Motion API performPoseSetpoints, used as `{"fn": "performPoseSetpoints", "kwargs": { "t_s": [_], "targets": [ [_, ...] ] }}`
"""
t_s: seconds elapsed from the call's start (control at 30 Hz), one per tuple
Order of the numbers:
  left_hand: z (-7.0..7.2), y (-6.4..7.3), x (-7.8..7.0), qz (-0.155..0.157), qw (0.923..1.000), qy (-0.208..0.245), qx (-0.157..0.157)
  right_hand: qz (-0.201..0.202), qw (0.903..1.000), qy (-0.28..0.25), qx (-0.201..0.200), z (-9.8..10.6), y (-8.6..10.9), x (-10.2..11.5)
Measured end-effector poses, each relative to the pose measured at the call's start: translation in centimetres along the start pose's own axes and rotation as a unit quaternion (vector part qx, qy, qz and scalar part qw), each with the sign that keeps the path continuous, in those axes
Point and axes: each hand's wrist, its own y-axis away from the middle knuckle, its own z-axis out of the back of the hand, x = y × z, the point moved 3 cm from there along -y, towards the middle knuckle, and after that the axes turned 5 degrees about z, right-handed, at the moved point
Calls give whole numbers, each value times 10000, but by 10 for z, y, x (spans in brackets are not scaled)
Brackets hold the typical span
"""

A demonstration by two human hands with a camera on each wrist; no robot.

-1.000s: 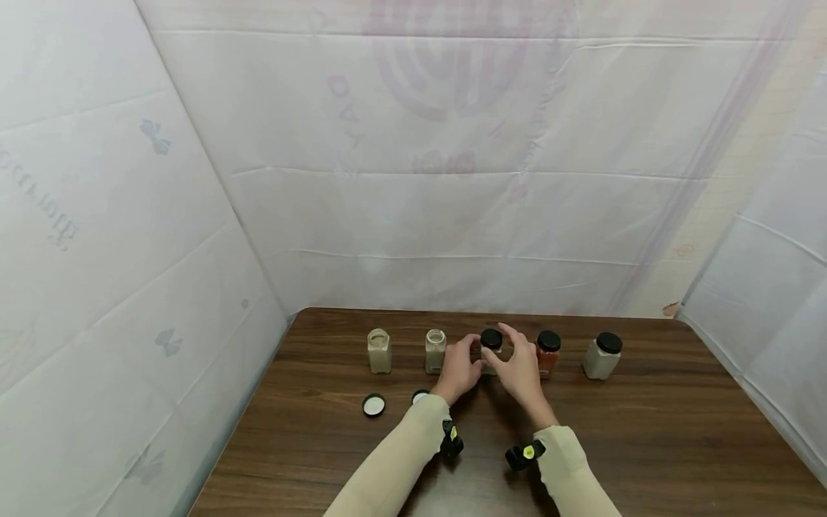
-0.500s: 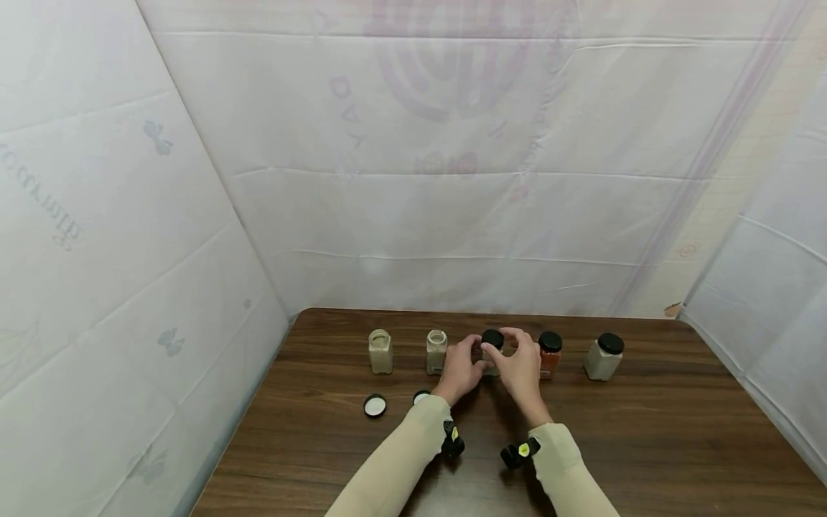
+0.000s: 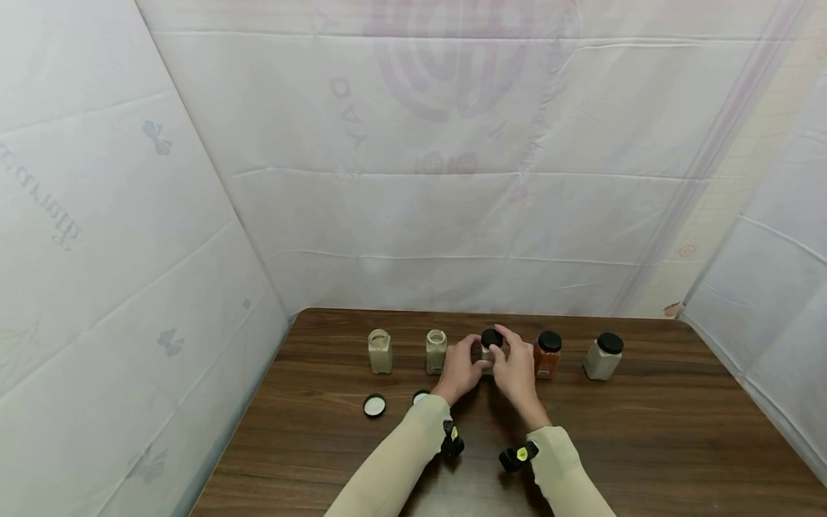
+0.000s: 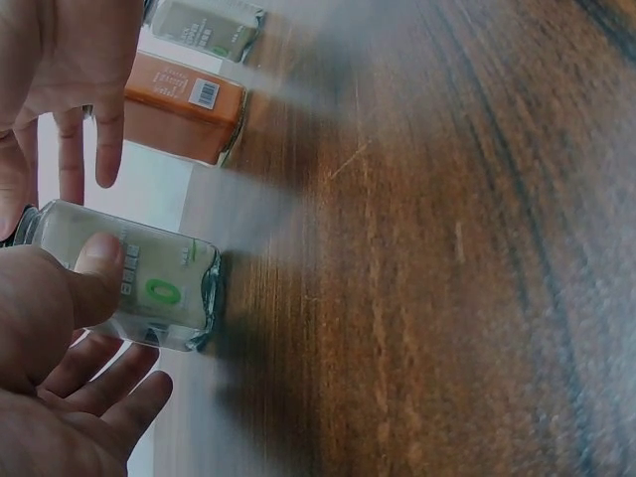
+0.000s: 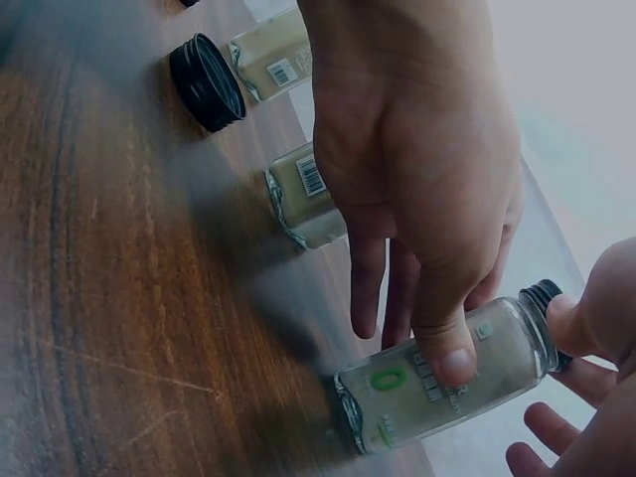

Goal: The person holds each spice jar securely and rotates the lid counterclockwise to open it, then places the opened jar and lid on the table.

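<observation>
A square glass jar [image 5: 467,373] of pale powder, with green print on its side, stands on the table in the middle of a row. My left hand [image 3: 459,370] grips the jar's body, thumb across its front and fingers behind, as the left wrist view also shows. On top is a black screw lid [image 3: 492,337], pinched between thumb and fingers of my right hand [image 3: 516,371]. The lid still sits on the jar's neck. In the right wrist view, part of the right hand [image 5: 608,323] runs off the frame edge.
Left of the hands are two uncapped jars, one far left [image 3: 380,352] and one nearer [image 3: 436,352]. A loose lid [image 3: 374,406] lies upturned, another [image 3: 420,396] partly behind the left sleeve. To the right stand a capped orange-red jar [image 3: 547,355] and a capped pale jar [image 3: 602,357].
My right hand's fingers have shifted around the lid, curling closer and then reaching out again, with the wrist slightly further left. The left hand and the jar stay in place.
</observation>
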Motion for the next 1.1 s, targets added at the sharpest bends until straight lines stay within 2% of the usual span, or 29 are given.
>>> {"fn": "performPoseSetpoints", "kwargs": {
  "t_s": [0.23, 0.4, 0.67, 1.1],
  "targets": [
    [2, 1, -2, -325, 9994, -123, -93, 58, 9996, -139, -250, -1, 1, -1],
    [3, 1, -2, -406, 9991, -128, -87, -56, 9992, -78, -386, -2, -1, -1],
    [3, 1, -2, -400, 9991, -94, -92, -151, 9992, 36, -371, -2, -4, -2],
    [2, 0, 1, -241, 9996, -110, -135, 92, 9998, 137, -91, -1, -4, 0]
  ]
}}
